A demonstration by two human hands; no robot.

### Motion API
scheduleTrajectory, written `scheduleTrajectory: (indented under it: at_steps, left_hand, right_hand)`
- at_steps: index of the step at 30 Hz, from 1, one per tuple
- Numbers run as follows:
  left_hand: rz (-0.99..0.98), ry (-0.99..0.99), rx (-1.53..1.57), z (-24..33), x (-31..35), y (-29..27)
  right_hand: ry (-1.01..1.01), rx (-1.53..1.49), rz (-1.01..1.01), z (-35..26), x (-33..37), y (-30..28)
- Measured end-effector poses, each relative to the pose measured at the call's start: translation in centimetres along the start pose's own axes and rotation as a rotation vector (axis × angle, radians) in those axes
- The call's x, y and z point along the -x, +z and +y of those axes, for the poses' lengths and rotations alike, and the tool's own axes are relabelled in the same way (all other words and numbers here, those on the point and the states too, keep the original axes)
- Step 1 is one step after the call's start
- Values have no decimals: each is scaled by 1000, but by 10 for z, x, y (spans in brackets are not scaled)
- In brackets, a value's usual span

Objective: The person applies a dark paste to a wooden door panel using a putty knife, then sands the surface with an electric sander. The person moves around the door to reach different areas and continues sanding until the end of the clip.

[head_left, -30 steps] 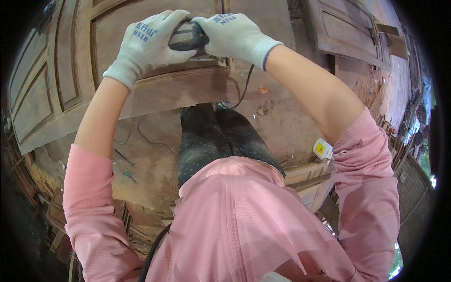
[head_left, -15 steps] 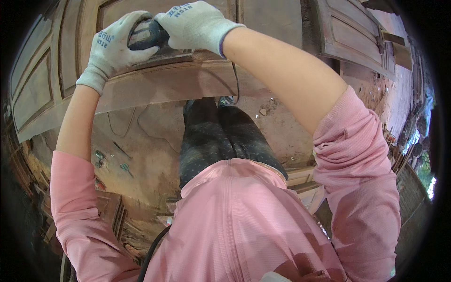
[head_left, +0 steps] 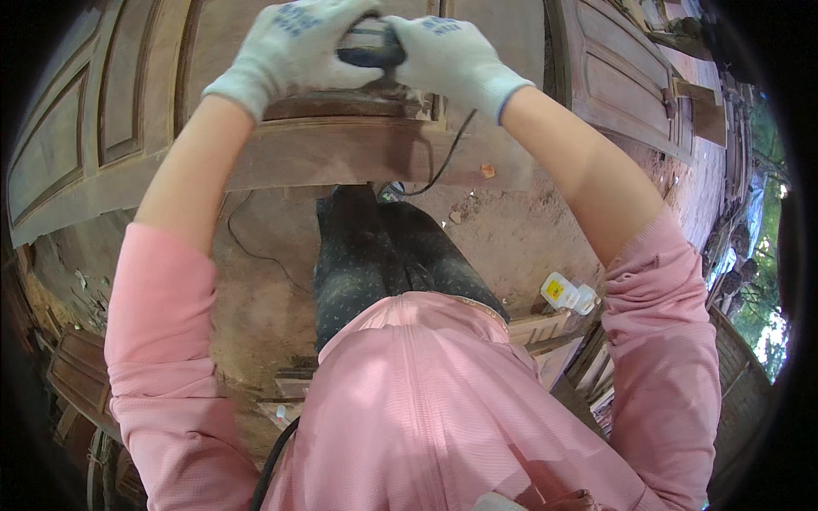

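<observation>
Both my hands wear whitish knitted gloves and grip a dark corded power sander (head_left: 371, 53) over a brown panelled wooden door (head_left: 341, 153). My left hand (head_left: 294, 55) wraps the sander's left side, thumb along its near edge. On the opposite side my right hand (head_left: 452, 61) is closed against the tool, its fingertips partly hidden. A black cord (head_left: 452, 157) hangs from beside my right hand, over the door's near edge toward the floor. The sander's underside is hidden, so I cannot tell how it meets the wood.
Another panelled door (head_left: 618, 77) lies at the right. A white plastic bottle with a yellow label (head_left: 560, 290) is on the dusty floor, right of my legs. A thin cable (head_left: 256, 254) crosses the floor at left. Wooden pieces (head_left: 81, 375) are stacked at lower left.
Both hands and the sander have moved right across the door, and the left forearm now slants inward. The view has shifted, and the white bottle has come into sight.
</observation>
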State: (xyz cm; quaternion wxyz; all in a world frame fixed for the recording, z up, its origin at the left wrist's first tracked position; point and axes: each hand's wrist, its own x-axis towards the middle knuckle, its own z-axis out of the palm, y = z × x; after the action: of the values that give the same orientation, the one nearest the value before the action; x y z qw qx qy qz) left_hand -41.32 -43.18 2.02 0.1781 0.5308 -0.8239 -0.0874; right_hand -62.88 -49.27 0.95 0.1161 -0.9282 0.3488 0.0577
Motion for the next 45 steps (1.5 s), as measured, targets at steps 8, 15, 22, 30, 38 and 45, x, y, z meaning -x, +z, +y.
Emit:
scheduleTrajectory:
  at_steps: [8,15,22,30,38,45]
  left_hand:
    - [40,-107,28,-32,32,-30]
    - [-24,-35,-13,6,-18,10]
    - [49,-1,99,99,-26,33]
    - [152,-164,368,195,-22,75]
    - [346,-127,286,81,-177,92]
    - [324,-168,190,32,-287,91]
  right_hand:
    - [-115,-115,-69,-37,-51,-11]
    - [39,-14,-22,16,9,-9]
    - [358,-374,-19,11,129,34]
    - [687,-852,44,-37,207,72]
    - [672,-924,445,51,50,31]
    - [774,-1319,500,135,-48,0]
